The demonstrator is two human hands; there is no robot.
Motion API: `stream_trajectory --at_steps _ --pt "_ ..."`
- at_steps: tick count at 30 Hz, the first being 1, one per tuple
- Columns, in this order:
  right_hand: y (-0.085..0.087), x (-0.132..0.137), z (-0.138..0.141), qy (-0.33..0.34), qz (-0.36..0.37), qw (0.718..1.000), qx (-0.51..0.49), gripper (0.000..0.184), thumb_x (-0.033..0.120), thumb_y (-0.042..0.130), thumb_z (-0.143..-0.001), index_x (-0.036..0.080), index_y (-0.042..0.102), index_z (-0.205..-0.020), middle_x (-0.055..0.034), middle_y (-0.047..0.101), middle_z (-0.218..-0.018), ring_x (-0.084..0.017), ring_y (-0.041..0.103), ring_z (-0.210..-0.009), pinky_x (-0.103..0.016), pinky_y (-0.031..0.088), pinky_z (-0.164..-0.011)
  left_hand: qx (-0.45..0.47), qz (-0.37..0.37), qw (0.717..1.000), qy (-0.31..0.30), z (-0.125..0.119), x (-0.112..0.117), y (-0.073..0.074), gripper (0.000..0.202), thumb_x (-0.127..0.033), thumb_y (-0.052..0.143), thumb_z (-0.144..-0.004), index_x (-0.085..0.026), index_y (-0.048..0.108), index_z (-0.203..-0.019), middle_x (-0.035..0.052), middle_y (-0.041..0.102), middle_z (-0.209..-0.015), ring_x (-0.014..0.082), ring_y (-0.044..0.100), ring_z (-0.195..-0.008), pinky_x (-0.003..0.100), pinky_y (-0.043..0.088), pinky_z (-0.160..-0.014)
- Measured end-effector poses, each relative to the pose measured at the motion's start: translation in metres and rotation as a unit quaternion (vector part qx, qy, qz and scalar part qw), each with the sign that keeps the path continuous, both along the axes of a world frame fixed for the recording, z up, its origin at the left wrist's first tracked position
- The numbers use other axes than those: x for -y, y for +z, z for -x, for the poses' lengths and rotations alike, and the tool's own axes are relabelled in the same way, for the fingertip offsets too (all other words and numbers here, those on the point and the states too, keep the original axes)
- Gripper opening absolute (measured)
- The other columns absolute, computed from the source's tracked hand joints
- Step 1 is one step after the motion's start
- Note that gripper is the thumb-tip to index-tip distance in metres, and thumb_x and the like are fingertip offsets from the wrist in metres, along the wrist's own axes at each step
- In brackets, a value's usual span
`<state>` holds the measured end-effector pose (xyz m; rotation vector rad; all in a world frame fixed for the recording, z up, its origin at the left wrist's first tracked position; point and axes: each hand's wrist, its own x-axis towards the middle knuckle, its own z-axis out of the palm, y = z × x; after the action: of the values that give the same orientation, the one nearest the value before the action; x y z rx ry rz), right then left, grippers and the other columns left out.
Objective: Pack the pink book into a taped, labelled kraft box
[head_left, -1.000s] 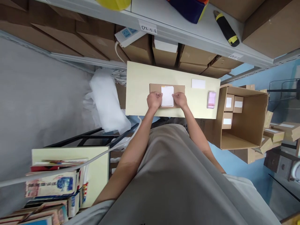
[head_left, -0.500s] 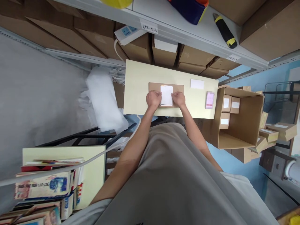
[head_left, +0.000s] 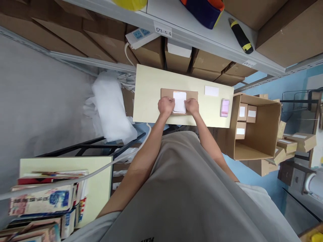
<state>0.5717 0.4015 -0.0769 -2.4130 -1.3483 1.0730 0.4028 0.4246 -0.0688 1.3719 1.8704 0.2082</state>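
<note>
A flat brown cardboard box (head_left: 192, 94) lies on a pale yellow table (head_left: 148, 90). A white label (head_left: 179, 99) sits on the box's top. My left hand (head_left: 166, 106) is closed and presses the label's left edge. My right hand (head_left: 192, 106) is closed too and presses the label's right edge. Both hands rest on the box near its front edge.
A second white label (head_left: 211, 90) and a pink sheet (head_left: 224, 107) lie to the right on the table. An open carton (head_left: 262, 134) with small labelled boxes stands at the right. Shelves with boxes, a power strip (head_left: 141, 35) and a utility knife (head_left: 241, 35) are beyond. Books (head_left: 47, 198) are stacked at the lower left.
My hands have barely shifted on the label; they sit slightly closer together over its lower part. The view has drifted a little.
</note>
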Motion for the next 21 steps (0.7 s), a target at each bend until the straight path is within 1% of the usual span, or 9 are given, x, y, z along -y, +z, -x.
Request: stream_trajectory --at_steps 5,9,13,17,21 --pt "0.0001 -0.0003 0.0018 0.001 0.005 1.000 0.010 0.031 0.031 0.068 -0.107 0.027 0.065 -0.076 -0.0103 0.084 -0.105 -0.033 0.080 -0.110 -0.045 0.062 -0.104 -0.002 0.006 1.000 -0.004 -0.0005 -0.0005 0.0018 0.024 -0.035 0.066 -0.105 -0.021 0.086 -0.106 0.0173 0.087 -0.125 0.0400 0.078 -0.125 0.046 0.057 -0.110" --pt "0.0012 -0.0001 0.0032 0.001 0.007 1.000 0.012 0.036 0.031 0.067 -0.107 0.028 0.061 -0.072 -0.0101 0.082 -0.101 -0.033 0.079 -0.108 -0.046 0.062 -0.105 -0.007 0.000 1.000 -0.009 -0.0008 0.0002 0.0022 0.026 -0.034 0.065 -0.105 -0.021 0.086 -0.106 0.0176 0.087 -0.124 0.0401 0.078 -0.123 0.047 0.058 -0.109" --pt "0.0000 -0.0008 0.0020 0.005 0.004 1.000 0.014 0.039 0.030 0.067 -0.107 0.029 0.057 -0.070 -0.0089 0.080 -0.094 -0.032 0.078 -0.104 -0.044 0.062 -0.103 -0.003 -0.007 1.000 -0.009 -0.0004 0.0009 0.0012 0.025 -0.034 0.064 -0.105 -0.021 0.086 -0.105 0.0162 0.088 -0.124 0.0382 0.078 -0.122 0.044 0.058 -0.107" --pt "-0.0018 -0.0025 -0.0005 0.006 -0.002 1.000 0.009 0.036 0.029 0.070 -0.104 0.029 0.058 -0.070 -0.0076 0.079 -0.089 -0.031 0.077 -0.102 -0.042 0.063 -0.101 0.004 -0.007 1.000 -0.009 0.0002 0.0000 0.0003 0.023 -0.034 0.065 -0.105 -0.022 0.085 -0.102 0.0155 0.088 -0.121 0.0369 0.079 -0.119 0.042 0.058 -0.106" --pt "0.0002 -0.0027 -0.0023 0.011 0.007 1.000 0.010 0.034 0.030 0.069 -0.105 0.028 0.060 -0.071 -0.0085 0.081 -0.094 -0.030 0.077 -0.101 -0.041 0.063 -0.099 0.004 -0.006 1.000 -0.019 0.0020 -0.0004 0.0008 0.022 -0.033 0.066 -0.106 -0.021 0.084 -0.103 0.0164 0.087 -0.122 0.0368 0.079 -0.121 0.042 0.058 -0.107"
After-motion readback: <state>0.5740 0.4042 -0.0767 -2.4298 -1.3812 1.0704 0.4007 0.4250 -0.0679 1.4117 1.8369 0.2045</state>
